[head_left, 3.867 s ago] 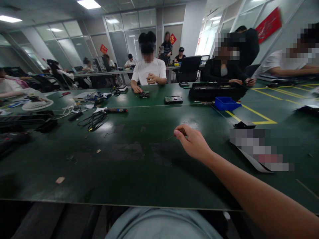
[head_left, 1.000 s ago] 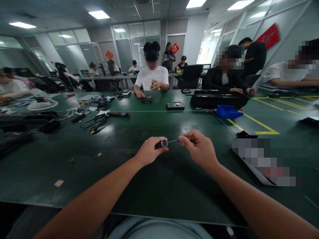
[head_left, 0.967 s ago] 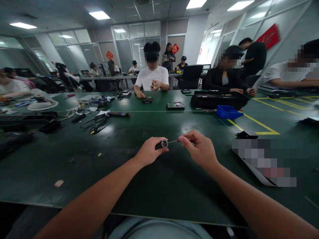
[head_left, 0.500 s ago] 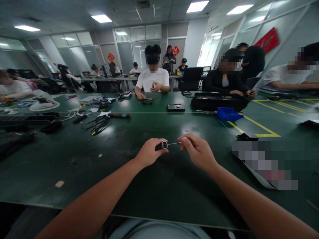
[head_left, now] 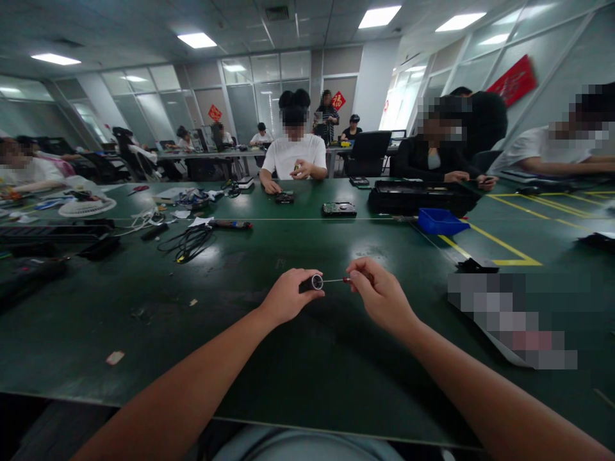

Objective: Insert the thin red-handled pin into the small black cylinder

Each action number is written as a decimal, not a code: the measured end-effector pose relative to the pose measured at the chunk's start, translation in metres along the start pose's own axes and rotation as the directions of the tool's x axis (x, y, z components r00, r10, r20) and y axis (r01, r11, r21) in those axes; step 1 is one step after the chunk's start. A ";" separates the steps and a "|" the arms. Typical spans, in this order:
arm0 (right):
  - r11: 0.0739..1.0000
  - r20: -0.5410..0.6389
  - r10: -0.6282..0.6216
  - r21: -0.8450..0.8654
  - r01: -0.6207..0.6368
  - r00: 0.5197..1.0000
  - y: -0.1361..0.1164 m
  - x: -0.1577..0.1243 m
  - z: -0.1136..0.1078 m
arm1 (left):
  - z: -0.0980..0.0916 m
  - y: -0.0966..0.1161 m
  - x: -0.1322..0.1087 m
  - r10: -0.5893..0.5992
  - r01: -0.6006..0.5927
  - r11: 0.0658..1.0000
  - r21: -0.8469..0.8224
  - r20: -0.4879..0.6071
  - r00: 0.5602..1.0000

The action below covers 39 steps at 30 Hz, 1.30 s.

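My left hand [head_left: 287, 298] is closed around a black cylinder with a silver-rimmed round end [head_left: 317, 282], which faces right and toward me. Dark inner parts show inside the rim, too small to make out. In my right hand [head_left: 380, 288] is a thin screwdriver [head_left: 336, 280], pinched by its red end with the rest of the handle hidden by the fingers. Its metal shaft points left and its tip meets the rim area of the cylinder; whether it sits inside cannot be told. Both hands are above the green table [head_left: 307, 384].
Black cables [head_left: 189, 242] and a dark pen-shaped tool [head_left: 230, 225] lie at the left. A hard drive [head_left: 339, 209] lies ahead, with a blue bin [head_left: 441, 221] and a long black case [head_left: 423, 196] to its right. A blurred-out sheet [head_left: 509, 320] lies right. A person [head_left: 295, 153] works opposite.
The screwdriver and my right hand have shifted very slightly, the shaft now lying a little flatter. My left hand keeps its hold on the cylinder.
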State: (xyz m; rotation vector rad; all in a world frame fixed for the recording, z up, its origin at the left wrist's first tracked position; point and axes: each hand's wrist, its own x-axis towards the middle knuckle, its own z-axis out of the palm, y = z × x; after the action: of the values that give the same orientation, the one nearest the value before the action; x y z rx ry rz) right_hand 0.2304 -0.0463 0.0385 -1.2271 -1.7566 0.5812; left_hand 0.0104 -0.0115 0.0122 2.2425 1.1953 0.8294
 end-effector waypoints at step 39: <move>0.502 0.076 0.518 0.780 -0.374 0.852 0.018 0.013 0.016 | 0.002 -0.005 0.003 0.043 -0.043 0.999 0.003 -0.005 0.999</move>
State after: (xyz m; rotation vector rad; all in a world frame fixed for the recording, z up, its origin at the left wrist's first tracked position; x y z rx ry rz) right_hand 0.2240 -0.0250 0.0220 -1.0226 -0.8036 1.3440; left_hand 0.0101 -0.0066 0.0083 2.2771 1.1545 0.8516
